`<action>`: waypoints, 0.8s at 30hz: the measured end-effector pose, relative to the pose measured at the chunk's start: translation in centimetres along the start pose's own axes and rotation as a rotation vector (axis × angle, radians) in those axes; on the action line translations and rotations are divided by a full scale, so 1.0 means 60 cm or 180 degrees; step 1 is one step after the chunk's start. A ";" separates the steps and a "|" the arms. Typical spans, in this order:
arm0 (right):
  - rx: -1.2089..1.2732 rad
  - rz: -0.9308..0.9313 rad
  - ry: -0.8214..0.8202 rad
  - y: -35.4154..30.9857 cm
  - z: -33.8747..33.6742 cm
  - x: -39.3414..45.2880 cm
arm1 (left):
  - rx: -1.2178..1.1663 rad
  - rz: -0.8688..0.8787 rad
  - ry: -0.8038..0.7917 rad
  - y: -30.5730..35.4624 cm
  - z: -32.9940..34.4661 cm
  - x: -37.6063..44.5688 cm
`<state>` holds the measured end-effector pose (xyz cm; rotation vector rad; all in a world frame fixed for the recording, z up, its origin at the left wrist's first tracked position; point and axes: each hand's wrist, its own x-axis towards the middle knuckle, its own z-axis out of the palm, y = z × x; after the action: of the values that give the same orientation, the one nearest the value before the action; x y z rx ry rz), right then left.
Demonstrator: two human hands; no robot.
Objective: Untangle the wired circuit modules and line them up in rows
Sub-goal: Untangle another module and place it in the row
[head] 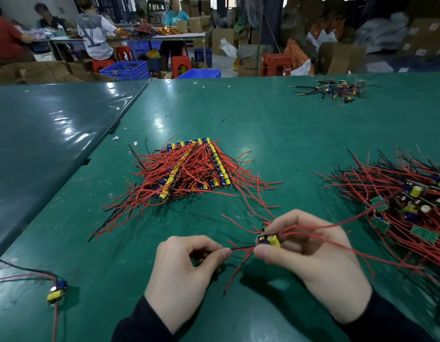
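The right hand (310,250) grips a small module (269,239) between thumb and fingers, lifted just above the green worktop (263,134), its yellow cylindrical capacitor facing the camera. The left hand (187,265) pinches one of its black wires (241,248) between thumb and forefinger, close beside the module. Holding the board firm with one hand while the other draws a lead sideways looks like the way to free it: several thin red wires trail from the right hand toward the tangled heap (399,201) at the right edge, where green boards, copper coils and capacitors lie jumbled under limp red and black strands.

Straight ahead sits the finished stack (191,169), modules set edge to edge in rows so their yellow parts form neat lines, wires fanning out to both sides. Probably the held module is bound for it once loose. A lone module (56,292) lies near the left edge, and a smaller pile (335,91) of dark-wired parts rests far off. The worktop's sheet is glossy and slightly wrinkled.
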<state>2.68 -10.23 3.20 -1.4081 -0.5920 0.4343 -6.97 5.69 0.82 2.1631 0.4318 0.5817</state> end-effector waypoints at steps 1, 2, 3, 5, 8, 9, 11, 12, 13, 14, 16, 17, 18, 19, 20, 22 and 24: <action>0.0064 -0.0018 0.0088 0.000 -0.004 0.001 | 0.0004 -0.0017 -0.0025 -0.001 0.000 0.001; 0.0089 -0.0025 0.0085 -0.001 -0.005 0.001 | 0.0035 -0.0012 -0.0035 0.000 0.000 0.002; 0.0092 -0.0016 -0.0017 0.000 -0.003 0.000 | 0.0085 0.0000 -0.0040 -0.001 0.001 0.002; 0.0047 0.0024 -0.0381 -0.002 0.004 -0.008 | 0.0099 -0.0049 -0.0107 -0.001 0.001 0.001; -0.0136 -0.0072 -0.0305 -0.005 -0.001 -0.003 | -0.0110 -0.0283 -0.0255 -0.006 -0.001 0.004; -0.0112 -0.0131 -0.0094 -0.005 -0.007 0.002 | -0.0221 -0.0360 -0.0264 -0.008 0.000 0.006; 0.0009 -0.0183 0.0121 -0.009 -0.013 0.006 | -0.0368 -0.0413 -0.0226 -0.013 0.003 0.007; 0.0038 -0.0167 0.0059 -0.009 -0.011 0.003 | -0.0287 -0.0367 -0.0191 -0.014 0.006 0.007; 0.0011 -0.0132 -0.0133 -0.007 -0.007 -0.002 | -0.0168 -0.0308 -0.0171 -0.013 0.009 0.006; -0.0075 -0.0095 -0.0387 -0.007 0.000 -0.009 | -0.0148 -0.0309 -0.0158 -0.013 0.011 0.005; -0.0218 -0.0098 -0.0671 -0.010 0.009 -0.016 | -0.0442 -0.0394 -0.0142 -0.017 0.010 0.006; -0.0177 -0.0148 -0.0578 -0.010 0.006 -0.013 | -0.0559 -0.0438 -0.0117 -0.019 0.009 0.007; -0.0067 -0.0206 -0.0368 -0.011 -0.001 -0.008 | -0.0613 -0.0465 -0.0092 -0.021 0.007 0.009; 0.0078 -0.0256 -0.0123 -0.012 -0.009 -0.001 | -0.0659 -0.0490 -0.0079 -0.023 0.007 0.011; 0.0212 -0.0288 0.0085 -0.016 -0.016 0.005 | -0.0718 -0.0518 -0.0076 -0.026 0.007 0.013; 0.0355 -0.0307 0.0268 -0.019 -0.026 0.013 | -0.0808 -0.0591 -0.0119 -0.028 0.008 0.014; 0.0360 -0.0289 0.0288 -0.018 -0.027 0.015 | -0.0814 -0.0654 -0.0153 -0.029 0.010 0.014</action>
<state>4.32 -11.10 4.27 -1.2809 -0.5473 0.3251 -6.14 6.75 -0.69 1.8588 0.5171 0.4435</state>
